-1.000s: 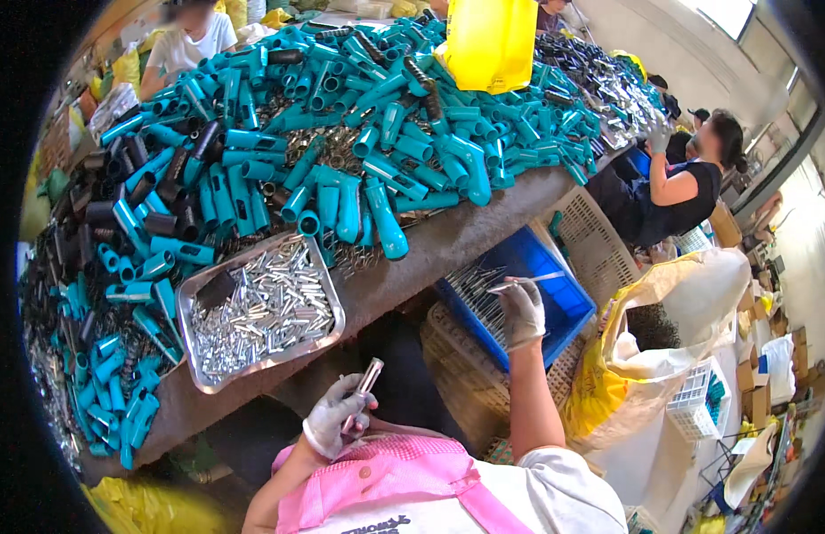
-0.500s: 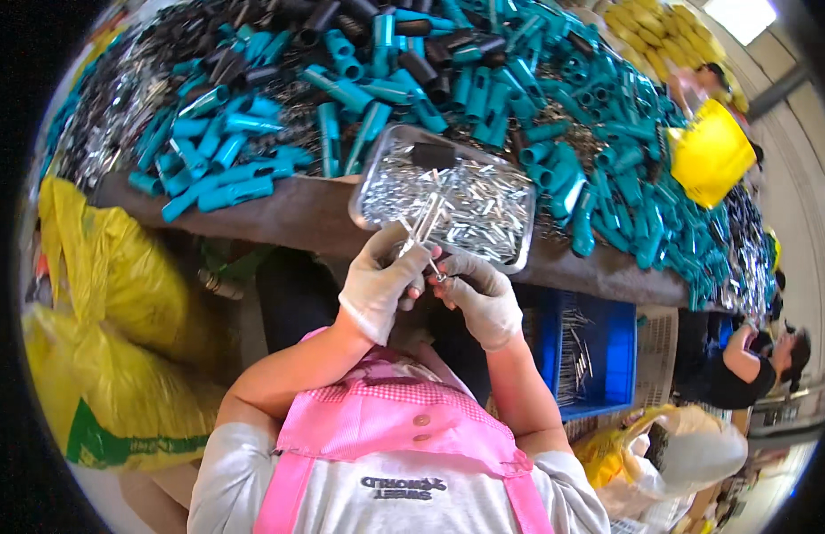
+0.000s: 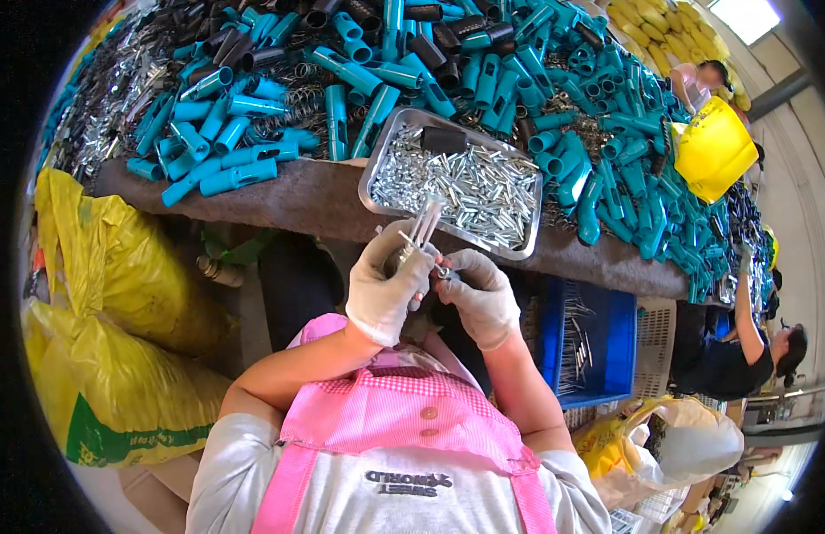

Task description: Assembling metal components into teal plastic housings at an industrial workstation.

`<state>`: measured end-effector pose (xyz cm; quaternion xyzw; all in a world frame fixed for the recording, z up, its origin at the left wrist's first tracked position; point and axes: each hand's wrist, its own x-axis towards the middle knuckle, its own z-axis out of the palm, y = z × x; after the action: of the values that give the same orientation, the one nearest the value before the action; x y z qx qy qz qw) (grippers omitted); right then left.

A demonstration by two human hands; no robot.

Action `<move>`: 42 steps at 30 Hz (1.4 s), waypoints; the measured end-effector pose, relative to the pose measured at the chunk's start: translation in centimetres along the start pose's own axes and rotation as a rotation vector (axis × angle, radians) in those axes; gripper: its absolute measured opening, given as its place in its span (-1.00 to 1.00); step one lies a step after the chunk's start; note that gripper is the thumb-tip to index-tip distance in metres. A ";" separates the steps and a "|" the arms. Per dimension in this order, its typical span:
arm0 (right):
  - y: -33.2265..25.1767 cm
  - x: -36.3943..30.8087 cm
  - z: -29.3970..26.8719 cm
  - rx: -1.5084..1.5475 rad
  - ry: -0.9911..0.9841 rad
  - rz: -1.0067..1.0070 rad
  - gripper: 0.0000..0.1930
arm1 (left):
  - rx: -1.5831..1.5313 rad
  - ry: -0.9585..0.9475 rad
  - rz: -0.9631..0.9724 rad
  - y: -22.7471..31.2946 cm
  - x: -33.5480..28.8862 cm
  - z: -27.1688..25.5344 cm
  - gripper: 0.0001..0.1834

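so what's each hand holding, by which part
The white-gloved left hand grips silvery metal pieces by their near ends; the white-gloved right hand seems to pinch a small shiny metal part, spot unclear.

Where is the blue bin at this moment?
In the head view, the blue bin sits right of the right hand, below the table edge, beside a pale crate.

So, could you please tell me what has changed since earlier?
The right hand has left the blue bin, moving leftward to meet the left hand, apparently pinching a small metal piece. The left hand still holds slender metalwork; the tray stays put.
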<state>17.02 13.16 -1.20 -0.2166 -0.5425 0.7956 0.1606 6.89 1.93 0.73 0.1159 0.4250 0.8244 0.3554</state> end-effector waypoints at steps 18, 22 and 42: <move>-0.2 -0.9 1.7 -0.296 -0.034 -0.554 -0.82 | -0.117 -0.076 -0.001 1.4 -1.2 -0.7 -0.65; -0.6 -0.7 1.9 -0.315 0.158 -0.093 -0.82 | -0.125 0.007 -0.089 0.4 -0.3 -1.5 -0.67; 1.4 -0.3 1.4 0.483 -0.216 0.149 -0.84 | 0.026 0.093 0.047 2.3 0.1 -1.2 -0.55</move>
<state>16.50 11.44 -2.01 -0.1251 -0.3334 0.9301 0.0900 5.13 0.42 1.77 0.0920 0.4488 0.8315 0.3142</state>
